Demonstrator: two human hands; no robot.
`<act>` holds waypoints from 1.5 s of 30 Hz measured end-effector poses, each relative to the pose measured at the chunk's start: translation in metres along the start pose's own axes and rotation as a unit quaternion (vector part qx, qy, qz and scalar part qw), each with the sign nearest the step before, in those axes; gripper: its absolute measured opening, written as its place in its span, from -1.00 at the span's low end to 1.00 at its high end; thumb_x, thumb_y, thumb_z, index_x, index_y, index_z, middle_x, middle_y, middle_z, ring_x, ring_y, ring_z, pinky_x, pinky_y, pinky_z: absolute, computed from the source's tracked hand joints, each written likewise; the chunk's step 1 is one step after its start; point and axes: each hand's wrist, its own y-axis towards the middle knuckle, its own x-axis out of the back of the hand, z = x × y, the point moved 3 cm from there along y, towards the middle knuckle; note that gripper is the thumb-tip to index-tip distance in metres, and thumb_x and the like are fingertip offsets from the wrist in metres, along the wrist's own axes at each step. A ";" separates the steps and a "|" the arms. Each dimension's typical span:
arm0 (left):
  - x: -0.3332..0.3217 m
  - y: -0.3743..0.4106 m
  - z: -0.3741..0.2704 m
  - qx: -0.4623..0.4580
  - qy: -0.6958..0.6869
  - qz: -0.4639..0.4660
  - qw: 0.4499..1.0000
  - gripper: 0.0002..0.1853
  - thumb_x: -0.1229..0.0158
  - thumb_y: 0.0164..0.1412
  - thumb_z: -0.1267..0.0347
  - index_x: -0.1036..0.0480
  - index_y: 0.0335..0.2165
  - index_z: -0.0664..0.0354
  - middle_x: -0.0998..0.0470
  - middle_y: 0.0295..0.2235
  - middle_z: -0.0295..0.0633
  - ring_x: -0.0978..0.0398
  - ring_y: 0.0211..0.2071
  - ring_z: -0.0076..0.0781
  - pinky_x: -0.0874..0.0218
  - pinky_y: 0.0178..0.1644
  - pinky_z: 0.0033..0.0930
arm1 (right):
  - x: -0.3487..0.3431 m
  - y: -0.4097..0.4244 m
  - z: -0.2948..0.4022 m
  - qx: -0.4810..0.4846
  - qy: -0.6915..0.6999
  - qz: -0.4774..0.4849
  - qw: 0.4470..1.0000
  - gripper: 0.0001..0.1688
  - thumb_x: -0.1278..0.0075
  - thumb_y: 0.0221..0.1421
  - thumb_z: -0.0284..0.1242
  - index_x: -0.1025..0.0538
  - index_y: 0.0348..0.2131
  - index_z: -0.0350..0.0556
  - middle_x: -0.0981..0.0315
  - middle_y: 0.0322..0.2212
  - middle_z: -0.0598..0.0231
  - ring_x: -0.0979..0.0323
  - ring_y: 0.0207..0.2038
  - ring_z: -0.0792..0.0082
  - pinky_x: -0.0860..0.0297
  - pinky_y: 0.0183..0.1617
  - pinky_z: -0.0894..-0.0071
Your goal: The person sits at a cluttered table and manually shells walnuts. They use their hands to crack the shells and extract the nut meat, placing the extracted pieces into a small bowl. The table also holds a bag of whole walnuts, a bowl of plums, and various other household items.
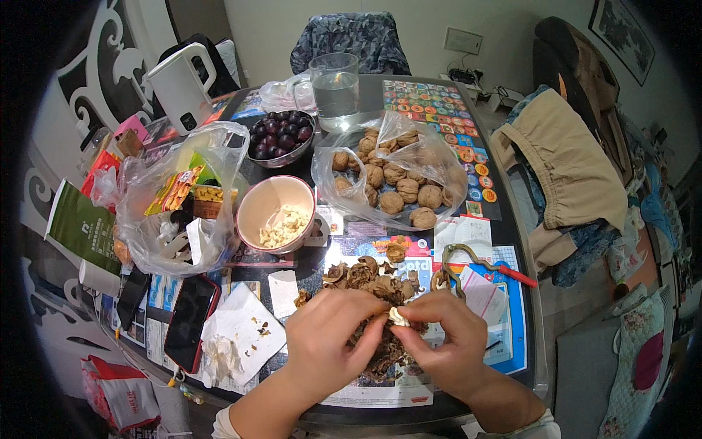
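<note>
Between both hands is a pale, peeled walnut kernel [398,317], low in the middle of the head view. My right hand [449,326] pinches it between thumb and forefinger. The fingertips of my left hand [334,324] pinch at its left edge. Under and behind the hands lies a heap of cracked walnut shells and brown skins [378,280]. A bowl [277,189] beyond my left hand holds pale kernel pieces. Whole walnuts [392,202] fill an open clear plastic bag [455,164] farther back. A metal nutcracker [466,249] with a red handle rests beyond my right hand.
At left stand a plastic bag of wrappers and scraps [129,236], a phone [192,324] and a paper napkin [241,335]. Farther back are a bowl of grapes [279,159], a glass mug of water [334,90] and a white electric kettle [181,90]. Clothes [570,159] hang at right.
</note>
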 end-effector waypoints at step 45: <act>-0.002 -0.003 0.005 0.102 -0.099 0.010 0.990 -0.88 -0.12 -0.27 0.60 -0.35 -0.61 0.30 -0.39 -0.61 -0.16 -0.38 -0.59 -0.31 -0.19 -0.51 -0.46 | -0.002 0.001 0.001 0.054 -0.022 -0.016 0.998 -0.74 -0.10 -0.30 -0.66 -0.42 -0.46 -0.19 -0.35 -0.53 0.20 -0.37 -0.48 0.33 -0.30 -0.44 0.51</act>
